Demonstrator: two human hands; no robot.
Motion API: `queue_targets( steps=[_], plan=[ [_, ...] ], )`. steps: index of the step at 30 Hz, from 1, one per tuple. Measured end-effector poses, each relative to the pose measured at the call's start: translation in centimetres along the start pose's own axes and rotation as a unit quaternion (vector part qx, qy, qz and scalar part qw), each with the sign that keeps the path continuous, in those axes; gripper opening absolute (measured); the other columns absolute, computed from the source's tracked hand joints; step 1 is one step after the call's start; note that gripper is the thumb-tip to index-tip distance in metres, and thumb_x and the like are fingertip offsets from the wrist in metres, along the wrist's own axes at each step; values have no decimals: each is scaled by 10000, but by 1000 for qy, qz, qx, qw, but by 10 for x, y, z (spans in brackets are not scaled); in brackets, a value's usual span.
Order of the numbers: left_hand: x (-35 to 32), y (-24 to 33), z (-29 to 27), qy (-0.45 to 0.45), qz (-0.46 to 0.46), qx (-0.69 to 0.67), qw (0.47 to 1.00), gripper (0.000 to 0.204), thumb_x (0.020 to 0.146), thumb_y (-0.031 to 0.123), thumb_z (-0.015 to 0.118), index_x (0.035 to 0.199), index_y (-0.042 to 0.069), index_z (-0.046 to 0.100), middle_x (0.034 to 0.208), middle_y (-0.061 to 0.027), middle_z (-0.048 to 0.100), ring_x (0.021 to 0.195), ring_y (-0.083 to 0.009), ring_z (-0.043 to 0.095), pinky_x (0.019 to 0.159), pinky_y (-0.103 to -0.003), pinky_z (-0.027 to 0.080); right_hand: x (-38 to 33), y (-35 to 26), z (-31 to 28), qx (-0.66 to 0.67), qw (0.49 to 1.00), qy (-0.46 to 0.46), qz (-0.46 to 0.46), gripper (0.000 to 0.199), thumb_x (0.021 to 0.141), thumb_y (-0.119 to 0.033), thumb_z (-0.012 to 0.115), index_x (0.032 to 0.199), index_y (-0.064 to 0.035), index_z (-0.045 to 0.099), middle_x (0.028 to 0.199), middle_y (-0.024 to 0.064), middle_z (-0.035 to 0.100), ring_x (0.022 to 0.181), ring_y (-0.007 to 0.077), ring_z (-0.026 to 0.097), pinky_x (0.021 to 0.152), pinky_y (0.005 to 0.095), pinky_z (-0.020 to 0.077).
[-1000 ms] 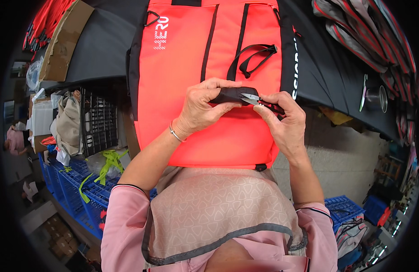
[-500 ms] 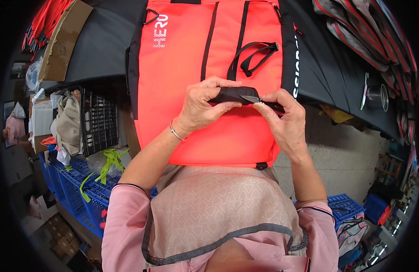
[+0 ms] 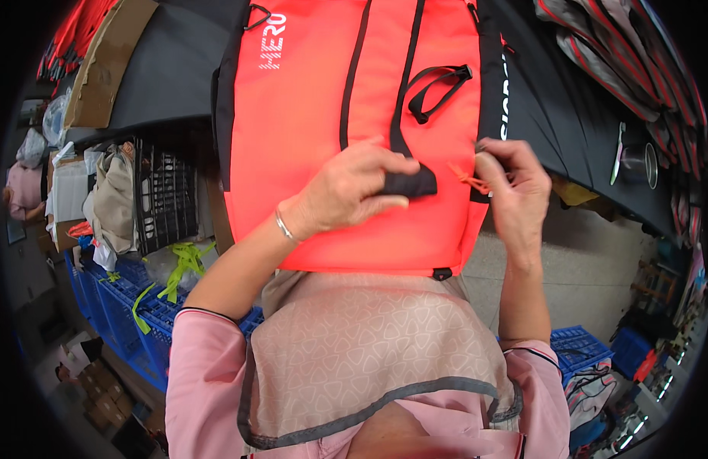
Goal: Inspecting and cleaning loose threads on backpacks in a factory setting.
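Pinching a black strap end (image 3: pixel 409 184) between thumb and fingers, the left hand (image 3: pixel 346 191) presses it on the orange life vest (image 3: pixel 323 115) lying on the dark table (image 3: pixel 163 69), while the right hand (image 3: pixel 515 183) nips orange thread (image 3: pixel 467 177) just beside it, above blue crates (image 3: pixel 117 298) holding green straps (image 3: pixel 182 264).

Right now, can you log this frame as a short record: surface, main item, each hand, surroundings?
surface: dark table
main item: orange life vest with black straps, lying flat
left hand: fingers pinch a black strap end
right hand: pinches an orange thread at the vest's edge
surroundings: blue crates, black crate
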State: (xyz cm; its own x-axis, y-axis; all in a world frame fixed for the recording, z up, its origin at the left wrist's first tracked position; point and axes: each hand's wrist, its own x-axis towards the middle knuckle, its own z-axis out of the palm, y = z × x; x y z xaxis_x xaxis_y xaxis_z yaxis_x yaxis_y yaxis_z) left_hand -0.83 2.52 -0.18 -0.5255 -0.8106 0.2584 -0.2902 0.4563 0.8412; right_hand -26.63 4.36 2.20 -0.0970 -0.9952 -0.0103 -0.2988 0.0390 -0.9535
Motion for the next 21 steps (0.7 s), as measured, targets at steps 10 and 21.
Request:
queue_targets(
  steps=[10, 21],
  plan=[
    [-59, 34, 1, 91, -129, 178, 971, 388, 876, 220, 706, 1213, 48, 617, 1375, -215, 489, 1070, -291, 586, 965, -425, 476, -1, -1, -23, 75, 977, 177, -88, 330, 857, -62, 762, 1153, 1, 628, 914, 9, 627, 726, 43, 541, 657, 163, 447],
    [-38, 13, 23, 96, -275, 112, 950, 656, 754, 178, 843, 1272, -23, 495, 989, -83, 617, 579, -76, 580, 580, -247, 487, -43, -20, 12, -134, 924, -319, -163, 276, 726, -60, 733, 1001, -50, 715, 839, 143, 703, 746, 290, 692, 660, 354, 531]
  ],
)
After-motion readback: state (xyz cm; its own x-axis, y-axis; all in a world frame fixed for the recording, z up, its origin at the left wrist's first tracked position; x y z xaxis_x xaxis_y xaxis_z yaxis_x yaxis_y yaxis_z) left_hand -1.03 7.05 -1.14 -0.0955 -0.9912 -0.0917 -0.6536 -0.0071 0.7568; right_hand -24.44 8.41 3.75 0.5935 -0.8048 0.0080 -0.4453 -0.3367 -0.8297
